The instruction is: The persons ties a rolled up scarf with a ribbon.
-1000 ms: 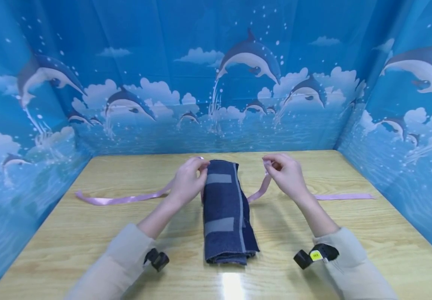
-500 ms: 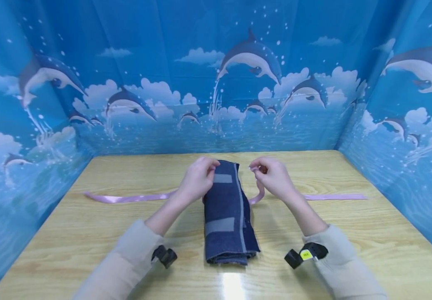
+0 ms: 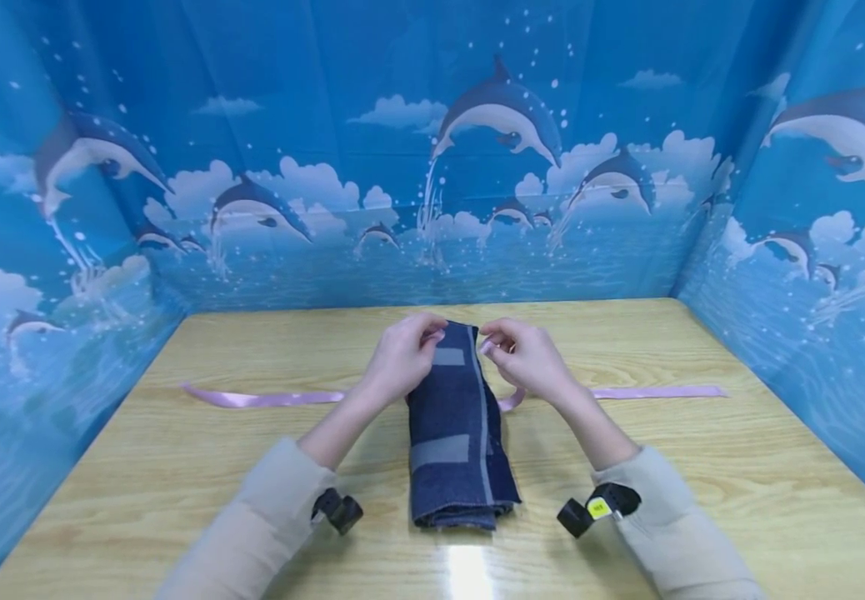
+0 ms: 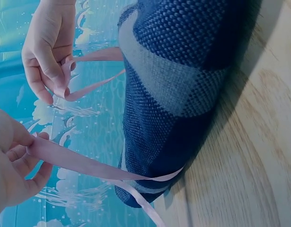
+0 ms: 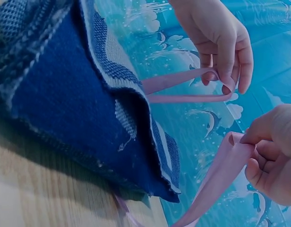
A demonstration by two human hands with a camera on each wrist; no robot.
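A rolled dark blue cloth with grey patches lies lengthwise on the table. My left hand is over its far left side and pinches a loop of pink ribbon between thumb and fingers. Just right of the roll, my right hand pinches another loop of the ribbon. Both loops stand raised, and the two hands are a short gap apart above the roll's far end. In the left wrist view the ribbon runs down to the roll's underside; its stretch beneath the cloth is hidden.
One ribbon tail stretches left on the wooden table, and another tail stretches right. Blue dolphin-print curtains stand behind the table and along both sides. A small black camera sits on each wrist.
Both hands have moved toward each other, left hand rightward and right hand leftward, each keeping its pinch on the ribbon. The ribbon tails have drawn inward slightly. The roll has stayed put.
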